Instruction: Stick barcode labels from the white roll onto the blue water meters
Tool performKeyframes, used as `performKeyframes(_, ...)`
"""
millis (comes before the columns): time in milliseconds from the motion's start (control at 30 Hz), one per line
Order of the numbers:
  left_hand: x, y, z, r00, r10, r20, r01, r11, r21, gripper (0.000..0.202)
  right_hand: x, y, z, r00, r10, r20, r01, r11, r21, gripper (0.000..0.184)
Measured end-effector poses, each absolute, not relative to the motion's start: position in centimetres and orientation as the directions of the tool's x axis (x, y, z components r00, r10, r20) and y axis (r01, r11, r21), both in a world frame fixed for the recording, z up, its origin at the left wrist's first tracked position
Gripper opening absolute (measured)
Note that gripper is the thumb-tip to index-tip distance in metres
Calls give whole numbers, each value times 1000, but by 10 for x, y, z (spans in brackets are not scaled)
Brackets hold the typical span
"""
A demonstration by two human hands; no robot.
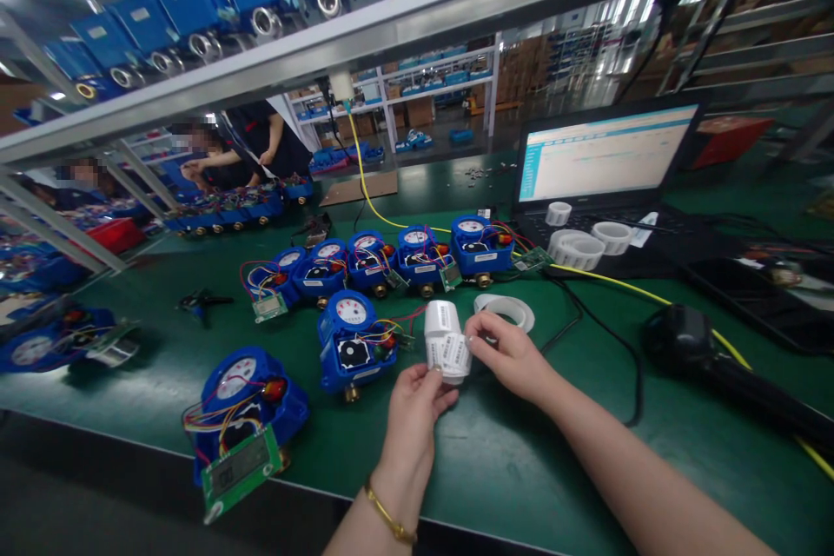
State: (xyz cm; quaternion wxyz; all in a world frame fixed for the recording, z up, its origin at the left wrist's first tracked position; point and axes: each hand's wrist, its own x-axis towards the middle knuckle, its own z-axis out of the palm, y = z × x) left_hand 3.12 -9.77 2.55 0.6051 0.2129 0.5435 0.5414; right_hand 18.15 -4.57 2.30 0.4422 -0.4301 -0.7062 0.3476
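Both my hands hold a small roll of white barcode labels [446,339] above the green bench. My left hand [417,411], with a gold bracelet at the wrist, pinches the roll's lower edge. My right hand [508,352] pinches the loose label end on the roll's right side. Just left of the roll lies a blue water meter [352,346] with coloured wires. Another blue meter [244,413] with a green circuit board sits near the bench's front edge.
A row of blue meters [384,265] lies across the middle of the green bench [521,460]. White label rolls [579,248] sit by an open laptop [603,156]. A black scanner [691,339] and yellow cable [625,282] lie right. Co-workers [261,143] work far left.
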Motion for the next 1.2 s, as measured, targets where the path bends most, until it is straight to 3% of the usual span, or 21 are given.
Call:
performKeyframes(200,35,-93,24,-235,926,-295,-453,164,876,23,177,-49,26,-243,929,278,263,339,-903,17)
performKeyframes(367,38,-90,18,-235,956,-176,-364,82,928,29,178,-50,28,-252,929,271,285,339,-897,15)
performKeyframes(567,37,-83,18,-224,973,-64,-260,3,966,23,181,-48,27,-213,939,269,248,319,-915,15)
performKeyframes(1200,40,-77,12,-228,973,-23,-206,-25,978,17,182,-43,21,-173,961,214,182,245,-952,14)
